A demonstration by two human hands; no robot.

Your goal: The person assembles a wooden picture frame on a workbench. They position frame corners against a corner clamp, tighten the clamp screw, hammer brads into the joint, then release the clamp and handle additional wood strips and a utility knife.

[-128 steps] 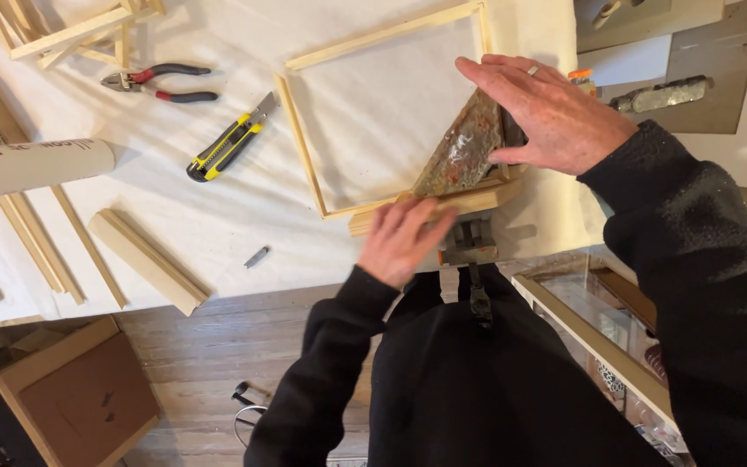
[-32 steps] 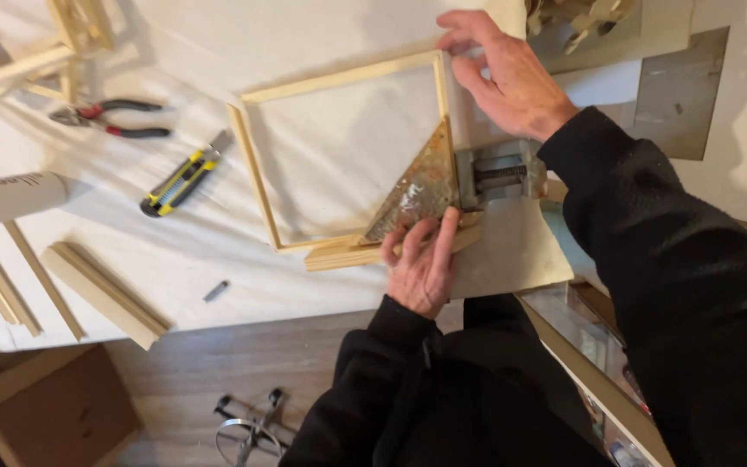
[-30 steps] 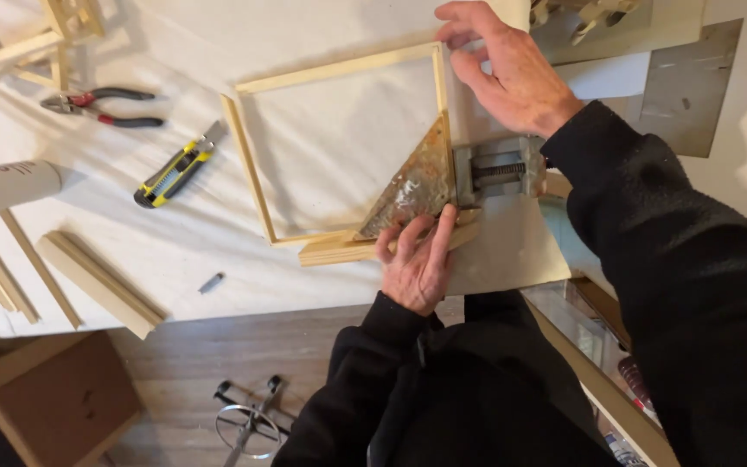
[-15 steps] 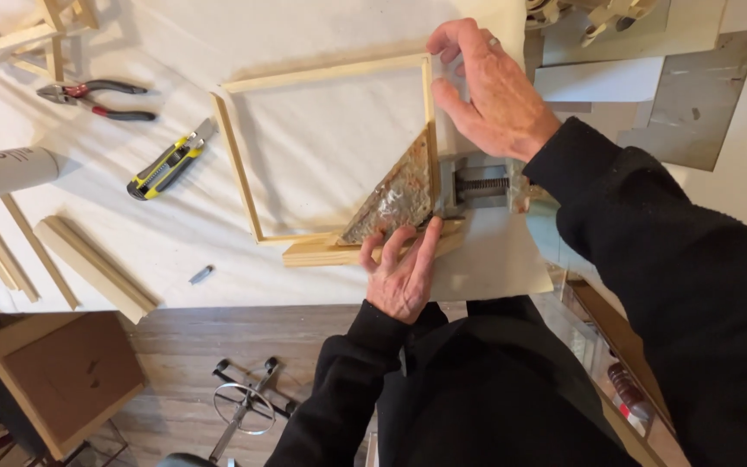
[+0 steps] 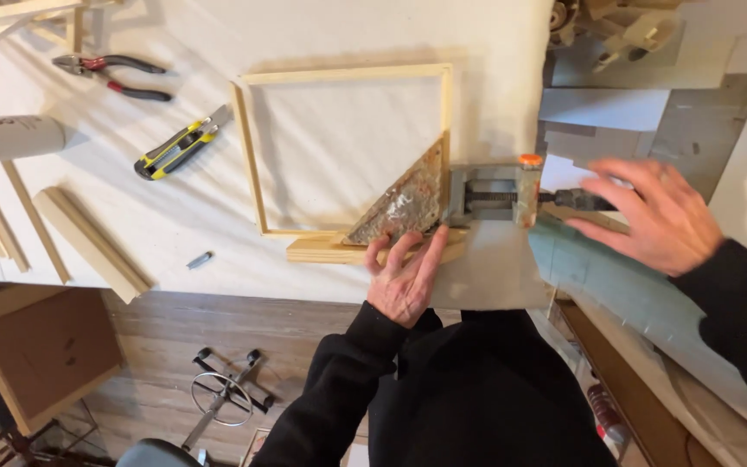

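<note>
Far left on the white tabletop [image 5: 175,225] lie red-handled pliers [image 5: 110,73], a yellow-black utility knife [image 5: 179,145], loose wooden strips [image 5: 88,245] and, near the edge, perhaps a small screw [image 5: 200,259].

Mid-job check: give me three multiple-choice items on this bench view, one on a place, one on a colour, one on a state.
1. Where is the utility knife?
A. left of the wooden frame
B. inside the frame
C. on the floor

2. What colour are the handles of the pliers?
A. blue
B. red and black
C. green

3. What is the left hand doing?
A. holding the knife
B. hanging off the table
C. pressing flat on the wood strip at the frame's corner

Answers: 1 A, the knife lies on the white cloth beside the frame's left side. 2 B, both colours show. 3 C, the fingers are spread on the strip.
</note>
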